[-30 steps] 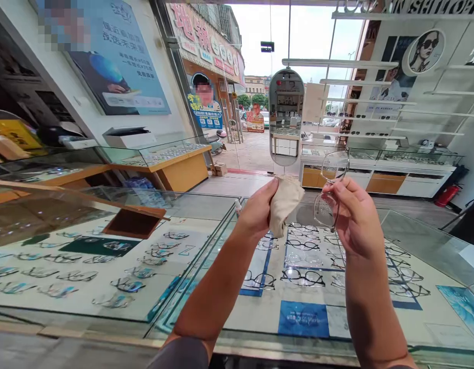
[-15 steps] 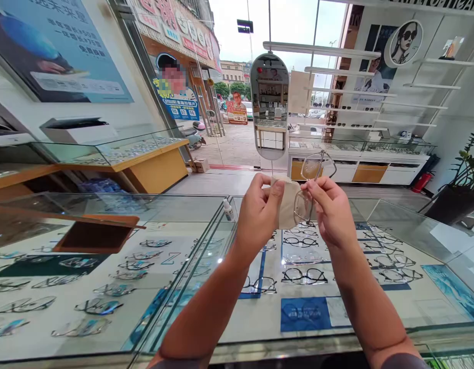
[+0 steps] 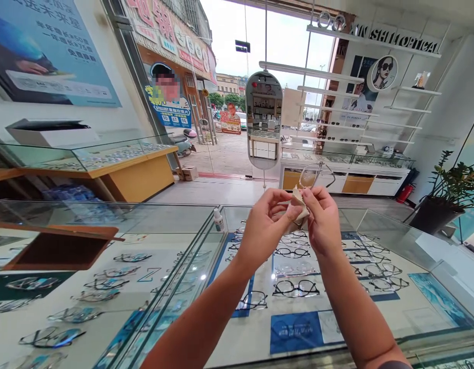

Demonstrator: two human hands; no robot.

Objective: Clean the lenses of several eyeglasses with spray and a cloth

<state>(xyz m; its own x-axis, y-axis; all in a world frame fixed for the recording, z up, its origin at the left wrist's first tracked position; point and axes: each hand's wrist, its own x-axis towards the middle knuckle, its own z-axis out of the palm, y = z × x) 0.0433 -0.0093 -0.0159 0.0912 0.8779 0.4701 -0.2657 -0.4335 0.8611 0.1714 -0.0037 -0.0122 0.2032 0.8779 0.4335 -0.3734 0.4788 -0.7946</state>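
Note:
Over the glass counter, my left hand (image 3: pixel 270 215) pinches a small beige cleaning cloth (image 3: pixel 300 201), now bunched up between both hands. My right hand (image 3: pixel 322 218) is closed around a pair of eyeglasses (image 3: pixel 329 177), thumb and fingers near their middle. One lens sticks up above the right fingers; the other is mostly hidden behind the cloth and hands. The cloth touches the glasses at the fingertips. Below the hands, rows of eyeglass frames (image 3: pixel 295 288) lie inside the display case.
A small white spray bottle (image 3: pixel 218 220) stands on the glass counter (image 3: pixel 175 218) left of my hands. Further left lies a brown tray (image 3: pixel 63 248). An oval mirror (image 3: pixel 264 120) stands beyond the hands. At right are a potted plant (image 3: pixel 436 205) and a fire extinguisher (image 3: pixel 405 193).
The cloth has gone from hanging spread out to being bunched at the lens. My left hand has come closer to my right. The camera view has shifted.

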